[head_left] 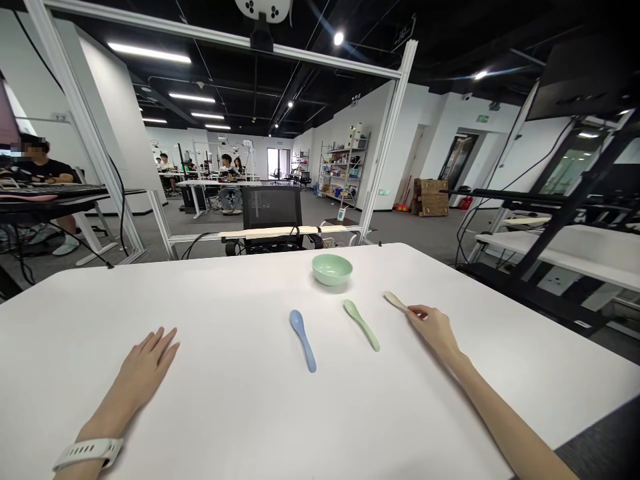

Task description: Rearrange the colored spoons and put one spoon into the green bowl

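Note:
My right hand (434, 328) grips a cream-coloured spoon (395, 300) by its handle, fingers closed round it at the right of the table; the bowl end points away to the left. Most of that handle is hidden under my fingers. Left of it lies a light green spoon (362, 325), and further left a blue spoon (303, 340), both flat on the white tabletop. Behind the spoons stands an upright green bowl (332, 269). My left hand (145, 365) rests palm down on the left side of the table, fingers stretched out, holding nothing.
The white table (215, 413) has a metal frame (393, 147) beyond its far edge. A black mesh chair (273, 208) stands behind it. Other people sit at desks in the background, one at far left. Black equipment and white desks stand at right.

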The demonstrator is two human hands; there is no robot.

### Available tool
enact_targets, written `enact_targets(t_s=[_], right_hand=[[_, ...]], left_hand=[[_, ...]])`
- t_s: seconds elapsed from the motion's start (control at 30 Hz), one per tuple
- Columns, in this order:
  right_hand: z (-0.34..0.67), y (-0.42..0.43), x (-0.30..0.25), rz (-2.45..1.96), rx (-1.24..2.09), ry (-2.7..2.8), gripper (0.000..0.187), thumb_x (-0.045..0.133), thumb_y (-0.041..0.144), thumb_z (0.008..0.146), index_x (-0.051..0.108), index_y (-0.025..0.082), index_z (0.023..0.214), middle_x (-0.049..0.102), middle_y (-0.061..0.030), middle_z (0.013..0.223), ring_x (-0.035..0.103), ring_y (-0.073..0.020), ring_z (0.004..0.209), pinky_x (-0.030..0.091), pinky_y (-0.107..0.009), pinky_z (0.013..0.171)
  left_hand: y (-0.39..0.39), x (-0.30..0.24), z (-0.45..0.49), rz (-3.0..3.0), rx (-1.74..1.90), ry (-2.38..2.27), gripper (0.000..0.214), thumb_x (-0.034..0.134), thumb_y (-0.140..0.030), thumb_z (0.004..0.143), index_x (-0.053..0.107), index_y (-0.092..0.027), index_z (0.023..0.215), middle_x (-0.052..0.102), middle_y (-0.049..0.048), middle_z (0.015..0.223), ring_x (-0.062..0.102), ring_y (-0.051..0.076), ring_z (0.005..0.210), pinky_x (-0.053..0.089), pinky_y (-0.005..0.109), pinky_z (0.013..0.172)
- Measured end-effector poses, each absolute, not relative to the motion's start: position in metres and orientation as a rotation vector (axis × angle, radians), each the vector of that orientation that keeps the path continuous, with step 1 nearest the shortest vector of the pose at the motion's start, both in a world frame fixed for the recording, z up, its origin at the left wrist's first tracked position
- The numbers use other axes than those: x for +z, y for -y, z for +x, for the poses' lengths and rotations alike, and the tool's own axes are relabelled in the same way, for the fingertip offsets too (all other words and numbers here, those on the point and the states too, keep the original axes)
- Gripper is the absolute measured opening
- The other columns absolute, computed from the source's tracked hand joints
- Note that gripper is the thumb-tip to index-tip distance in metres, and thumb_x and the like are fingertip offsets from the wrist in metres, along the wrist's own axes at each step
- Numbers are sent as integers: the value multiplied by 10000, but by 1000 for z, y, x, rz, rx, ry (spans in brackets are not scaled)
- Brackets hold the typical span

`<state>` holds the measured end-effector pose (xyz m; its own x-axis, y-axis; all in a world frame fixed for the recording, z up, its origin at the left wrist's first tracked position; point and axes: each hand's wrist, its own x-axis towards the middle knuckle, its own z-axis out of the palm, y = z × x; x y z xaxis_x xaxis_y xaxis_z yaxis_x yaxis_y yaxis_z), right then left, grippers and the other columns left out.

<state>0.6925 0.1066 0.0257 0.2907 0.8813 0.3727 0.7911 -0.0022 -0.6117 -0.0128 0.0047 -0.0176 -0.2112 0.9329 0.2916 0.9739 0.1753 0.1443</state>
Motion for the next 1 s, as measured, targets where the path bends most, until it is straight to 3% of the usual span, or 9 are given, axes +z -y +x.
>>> enact_targets(t_s=[0.23, 0.4, 0.63, 0.77, 1.0], right_hand=[[693, -106, 24, -1804, 140, 1493, 544, 566, 664, 776, 811, 185, 852, 796, -134, 872, 708, -318, 832, 545, -412, 801], [692, -107, 24, -1782, 128, 1497, 559, 555, 703, 776, 799, 203, 821, 794, -118, 855, 714, -321, 835, 551, -425, 816], [692, -108, 24, -1797, 138, 1484, 527, 566, 671, 764, 794, 199, 825, 799, -137, 867, 713, -317, 834, 547, -412, 808], [695, -110, 18, -1810, 131, 1494, 538, 548, 661, 789, 796, 190, 870, 799, -134, 891, 714, -317, 845, 550, -417, 813], [676, -108, 23, -1711, -101, 1592, 571, 499, 672, 851, 732, 176, 1011, 757, -211, 1075, 668, -373, 1025, 523, -501, 934]], left_hand=[[-4, -18, -15, -1899, -460, 2308, 735, 303, -541, 954, 585, -143, 1504, 559, 181, 1600, 487, 381, 1504, 423, 550, 1201], [-6, -20, -16, -1879, -467, 2276, 699, 340, -535, 938, 611, -194, 1485, 616, 144, 1556, 513, 361, 1486, 439, 541, 1190], [-6, -17, -15, -1903, -441, 2308, 771, 284, -552, 941, 580, -117, 1504, 550, 194, 1604, 478, 385, 1509, 408, 543, 1211], [-6, -17, -14, -1888, -454, 2300, 751, 293, -546, 937, 590, -145, 1500, 571, 174, 1590, 487, 378, 1503, 413, 550, 1207], [-5, -15, -12, -1880, -492, 2318, 773, 294, -572, 926, 604, -138, 1485, 575, 185, 1585, 492, 387, 1498, 414, 559, 1209]])
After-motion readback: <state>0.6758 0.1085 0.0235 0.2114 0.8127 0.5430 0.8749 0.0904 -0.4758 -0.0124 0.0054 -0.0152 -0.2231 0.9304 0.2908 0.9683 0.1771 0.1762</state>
